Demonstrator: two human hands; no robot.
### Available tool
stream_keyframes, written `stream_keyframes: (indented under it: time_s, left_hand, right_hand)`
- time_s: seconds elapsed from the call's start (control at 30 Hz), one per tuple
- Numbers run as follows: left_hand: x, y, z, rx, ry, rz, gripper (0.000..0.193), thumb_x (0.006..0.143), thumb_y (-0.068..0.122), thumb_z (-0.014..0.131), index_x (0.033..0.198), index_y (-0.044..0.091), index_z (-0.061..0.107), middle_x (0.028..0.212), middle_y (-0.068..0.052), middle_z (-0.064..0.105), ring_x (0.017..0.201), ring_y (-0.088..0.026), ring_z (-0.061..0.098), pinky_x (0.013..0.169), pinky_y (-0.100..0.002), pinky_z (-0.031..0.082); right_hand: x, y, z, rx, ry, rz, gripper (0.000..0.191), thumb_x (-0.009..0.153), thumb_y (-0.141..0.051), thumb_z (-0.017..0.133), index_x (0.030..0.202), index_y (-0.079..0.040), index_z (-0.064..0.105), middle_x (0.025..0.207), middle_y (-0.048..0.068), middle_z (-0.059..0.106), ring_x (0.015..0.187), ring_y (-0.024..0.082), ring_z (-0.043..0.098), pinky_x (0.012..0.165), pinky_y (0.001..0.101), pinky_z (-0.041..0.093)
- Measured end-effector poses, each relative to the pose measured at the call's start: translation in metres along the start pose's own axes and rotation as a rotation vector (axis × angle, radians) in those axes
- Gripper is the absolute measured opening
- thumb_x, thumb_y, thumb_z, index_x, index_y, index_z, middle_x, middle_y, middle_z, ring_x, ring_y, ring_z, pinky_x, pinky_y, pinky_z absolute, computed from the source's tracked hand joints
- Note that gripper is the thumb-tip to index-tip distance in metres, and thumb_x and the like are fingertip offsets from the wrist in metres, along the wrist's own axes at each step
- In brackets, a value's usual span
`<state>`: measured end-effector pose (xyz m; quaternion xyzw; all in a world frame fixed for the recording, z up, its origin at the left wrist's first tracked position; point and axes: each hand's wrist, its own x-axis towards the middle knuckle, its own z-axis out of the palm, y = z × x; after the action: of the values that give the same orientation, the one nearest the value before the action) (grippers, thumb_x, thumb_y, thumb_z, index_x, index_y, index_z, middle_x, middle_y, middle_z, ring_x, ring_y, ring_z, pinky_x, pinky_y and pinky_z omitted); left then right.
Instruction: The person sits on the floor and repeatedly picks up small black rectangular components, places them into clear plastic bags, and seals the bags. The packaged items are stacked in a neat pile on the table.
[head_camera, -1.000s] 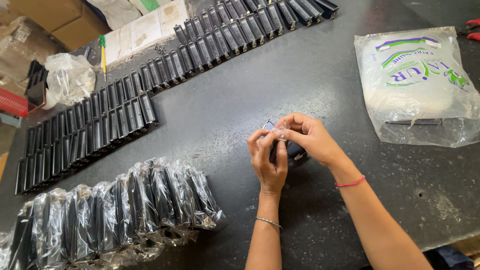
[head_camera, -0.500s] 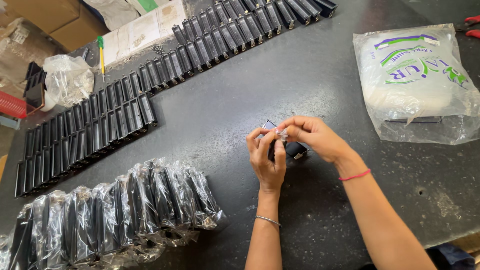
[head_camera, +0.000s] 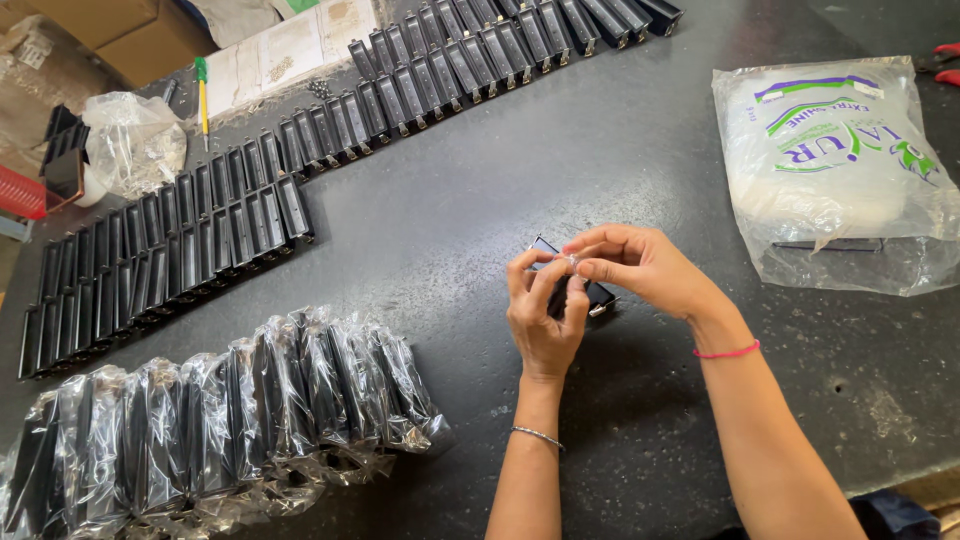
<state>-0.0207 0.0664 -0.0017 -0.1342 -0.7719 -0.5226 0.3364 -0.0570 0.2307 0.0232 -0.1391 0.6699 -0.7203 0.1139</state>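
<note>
Near the middle of the dark worktop (head_camera: 450, 220), toward its near edge, both hands meet over a small black part (head_camera: 598, 295). The left hand (head_camera: 543, 318) wraps round the part from below, fingers curled up against it, so most of it is hidden; only a corner above the fingers and an end on the right show. The right hand (head_camera: 640, 270) comes in from the right, its thumb and forefinger pressed together on something tiny and pale at the part's top; what it is cannot be told. A thin bracelet sits on the left wrist, a red thread on the right.

At the near left corner stands a cluster of black parts wrapped in clear film (head_camera: 220, 410), packed side by side on end. Behind it, along the left edge and running up to the far edge, unwrapped black parts (head_camera: 190, 235) lie in long rows, one touching the next. A crumpled clear bag (head_camera: 135, 140) sits at the far left, with a green-handled screwdriver (head_camera: 203, 95) just beside it and printed sheets (head_camera: 290, 50) beyond. Toward the right edge lies a large plastic bag (head_camera: 835, 165) with white contents, well apart from the hands. Red plier handles (head_camera: 940, 62) show at the far right corner.
</note>
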Motion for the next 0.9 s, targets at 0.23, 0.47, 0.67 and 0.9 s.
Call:
stream_keyframes:
  time_s: [0.23,0.47,0.67,0.9]
  left_hand:
    - [-0.002,0.000,0.001,0.007,-0.015,-0.023,0.024,0.088,0.011,0.072,0.112,0.012,0.067,0.118,-0.008,0.061,0.085,-0.021,0.071,0.071,-0.034,0.060]
    - [-0.007,-0.006,0.000,0.038,-0.033,0.067,0.022,0.095,0.012,0.073,0.116,0.016,0.067,0.124,-0.007,0.057,0.080,-0.019,0.072,0.070,-0.034,0.059]
    - [-0.004,-0.004,0.000,0.019,0.030,0.055,0.021,0.093,0.011,0.070,0.113,0.011,0.063,0.119,-0.006,0.059,0.089,-0.022,0.070,0.072,-0.034,0.059]
    - [-0.001,0.001,-0.004,-0.024,0.032,-0.091,0.019,0.086,0.013,0.071,0.104,0.013,0.063,0.110,-0.006,0.062,0.081,-0.022,0.070,0.070,-0.035,0.057]
  right_hand:
    - [-0.007,-0.016,0.018,-0.557,0.166,-0.244,0.027,0.096,-0.016,0.069,0.121,-0.007,0.073,0.099,0.005,0.077,0.085,0.009,0.071,0.074,0.0260,0.057]
    - [-0.004,-0.009,0.017,-0.347,0.151,-0.193,0.022,0.094,-0.005,0.067,0.116,-0.004,0.071,0.103,0.005,0.077,0.098,0.011,0.074,0.085,0.0266,0.059]
    - [0.004,0.012,0.013,-0.101,0.116,-0.152,0.018,0.095,0.003,0.060,0.109,-0.003,0.070,0.104,0.006,0.074,0.101,0.012,0.072,0.091,0.0281,0.060]
    - [0.003,0.014,0.003,-0.208,0.033,-0.155,0.019,0.096,0.003,0.060,0.107,-0.002,0.075,0.112,0.006,0.077,0.105,0.012,0.068,0.094,0.0285,0.055]
